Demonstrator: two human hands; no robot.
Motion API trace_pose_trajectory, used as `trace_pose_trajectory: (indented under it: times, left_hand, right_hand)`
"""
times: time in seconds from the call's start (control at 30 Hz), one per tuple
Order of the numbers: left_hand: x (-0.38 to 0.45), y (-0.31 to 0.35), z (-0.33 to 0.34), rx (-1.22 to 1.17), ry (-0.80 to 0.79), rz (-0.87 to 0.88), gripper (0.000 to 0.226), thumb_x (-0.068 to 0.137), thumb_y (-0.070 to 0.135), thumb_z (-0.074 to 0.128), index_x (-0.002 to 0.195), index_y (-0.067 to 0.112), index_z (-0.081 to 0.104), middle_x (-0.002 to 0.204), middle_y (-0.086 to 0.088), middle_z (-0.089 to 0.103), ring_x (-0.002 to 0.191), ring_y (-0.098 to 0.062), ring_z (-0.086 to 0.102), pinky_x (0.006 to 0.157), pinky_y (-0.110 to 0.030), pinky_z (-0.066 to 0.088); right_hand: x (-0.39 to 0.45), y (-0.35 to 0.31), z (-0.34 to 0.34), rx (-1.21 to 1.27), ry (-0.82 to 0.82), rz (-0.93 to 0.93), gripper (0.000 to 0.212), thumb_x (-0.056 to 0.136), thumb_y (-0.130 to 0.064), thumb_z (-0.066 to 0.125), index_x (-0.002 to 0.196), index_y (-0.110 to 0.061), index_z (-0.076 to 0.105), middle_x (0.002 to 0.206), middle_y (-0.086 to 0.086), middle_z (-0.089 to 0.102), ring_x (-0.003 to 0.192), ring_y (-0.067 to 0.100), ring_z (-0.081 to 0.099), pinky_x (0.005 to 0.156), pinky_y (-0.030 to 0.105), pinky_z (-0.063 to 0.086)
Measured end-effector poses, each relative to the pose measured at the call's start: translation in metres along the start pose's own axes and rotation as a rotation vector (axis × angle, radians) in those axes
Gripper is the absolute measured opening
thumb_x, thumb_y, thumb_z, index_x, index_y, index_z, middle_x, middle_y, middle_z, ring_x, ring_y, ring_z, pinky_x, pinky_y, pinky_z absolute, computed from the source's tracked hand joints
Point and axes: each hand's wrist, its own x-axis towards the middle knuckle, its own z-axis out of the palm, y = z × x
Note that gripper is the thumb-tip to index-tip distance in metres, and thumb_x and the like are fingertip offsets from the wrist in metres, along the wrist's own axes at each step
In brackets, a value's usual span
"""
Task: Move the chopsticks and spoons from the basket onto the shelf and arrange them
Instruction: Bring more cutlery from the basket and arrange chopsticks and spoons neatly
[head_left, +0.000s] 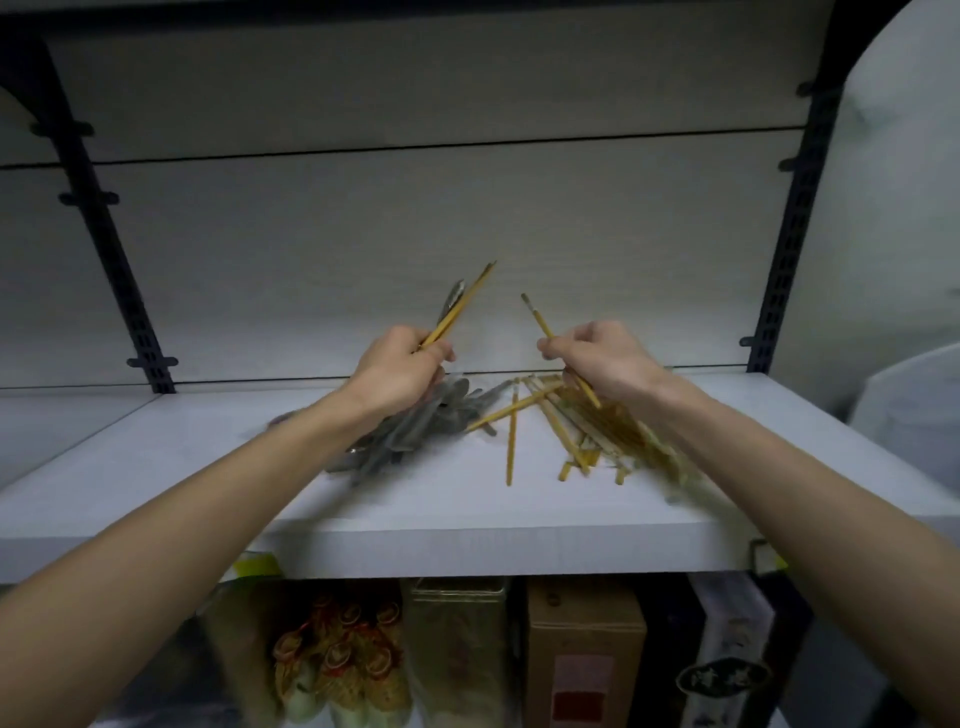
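- Your left hand (397, 371) grips a small bundle (460, 306) above the shelf: yellow chopsticks with what looks like one grey spoon among them, all slanting up and to the right.
- Your right hand (605, 358) pinches a single chopstick (558, 348), its upper end tilted up and left and its lower end jutting out under the hand.
- Below your left hand lies a grey heap of spoons (410, 428); blur hides how many there are.
- Below and right of your right hand the loose chopsticks (587, 431) lie scattered and crossed, and one stray chopstick (511, 439) lies alone between the two heaps.
- Both heaps rest on the white shelf (441, 535); the basket is not in view.
- Judging by this, the moving seems done and you are sorting: pulling chopsticks out of the spoon heap.
- Next, the bundle likely needs splitting, spoon back to the left, chopsticks to the right; then square the sticks parallel, ends level.
- Mind the sticks near the front edge on the right: a careless sweep could roll them off.
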Motion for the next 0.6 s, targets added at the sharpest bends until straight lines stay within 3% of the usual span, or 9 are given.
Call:
trace_pose_trajectory:
  times: [0.13,0.2,0.37,0.5,0.6]
  left_hand:
    - [-0.001,0.034,0.064,-0.235,-0.102,-0.15,0.019,0.103,0.015,0.054,0.086,0.011,0.06,0.059,-0.003,0.047,0.038,-0.011,0.04,0.036,-0.017,0.025]
    - [0.002,0.044,0.094,-0.224,-0.131,-0.173,0.023,0.1,0.016,0.059,0.078,0.011,0.057,0.06,-0.007,0.047,0.041,-0.014,0.039,0.038,-0.018,0.024]
    - [0.002,0.067,0.146,-0.118,-0.111,-0.203,0.028,0.1,0.019,0.058,0.075,0.009,0.064,0.047,0.002,0.055,0.036,-0.01,0.044,0.036,-0.017,0.029]
    - [0.0,0.066,0.162,-0.103,-0.093,-0.221,0.024,0.099,0.015,0.058,0.085,0.004,0.073,0.072,-0.011,0.068,0.049,-0.017,0.047,0.043,-0.02,0.036]
    - [0.001,0.066,0.166,-0.081,-0.049,-0.218,0.02,0.096,0.017,0.064,0.088,0.003,0.077,0.074,-0.005,0.072,0.052,-0.011,0.052,0.048,-0.019,0.043]
  right_hand:
    - [0.006,0.035,-0.043,0.002,0.044,-0.028,0.023,0.089,-0.032,0.072,0.075,-0.014,0.069,0.047,-0.007,0.057,0.037,0.005,0.046,0.043,0.022,0.033]
    - [0.01,0.053,-0.06,-0.018,0.042,-0.034,0.015,0.086,-0.03,0.075,0.084,-0.015,0.073,0.055,-0.005,0.062,0.048,0.006,0.053,0.051,0.024,0.038]
    - [0.017,0.089,-0.08,-0.046,0.005,-0.029,0.026,0.077,-0.036,0.08,0.095,-0.017,0.074,0.08,0.002,0.069,0.076,0.017,0.061,0.072,0.028,0.047]
    - [0.012,0.107,-0.079,-0.096,-0.007,-0.043,0.014,0.078,-0.033,0.078,0.088,-0.025,0.072,0.068,-0.009,0.061,0.073,0.014,0.06,0.071,0.026,0.046]
    - [0.012,0.114,-0.079,-0.105,-0.023,-0.054,0.023,0.076,-0.037,0.078,0.094,-0.025,0.073,0.067,-0.009,0.06,0.073,0.015,0.06,0.071,0.027,0.047]
